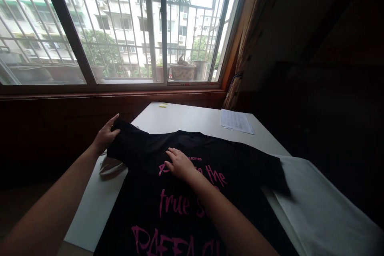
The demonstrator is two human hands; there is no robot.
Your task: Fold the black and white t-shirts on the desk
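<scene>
A black T-shirt (240,160) with pink lettering lies spread out, front or back up, over a white table (186,117). Its collar edge points toward the window, and its lower part runs out of the bottom of the view. My left hand (105,137) grips the end of the left-side sleeve, thumb and fingers closed on the fabric. Flat on the chest area rests my right hand (180,163), fingers stretched out and covering part of the lettering. The right-side sleeve lies spread with no hand on it.
Beneath the left-side sleeve a beige cloth item (111,169) shows partly. A pale cloth (318,192) hangs over the table's right side. Printed papers (237,121) and a yellow slip (163,105) lie at the back. A barred window (126,40) and curtain (250,20) stand beyond.
</scene>
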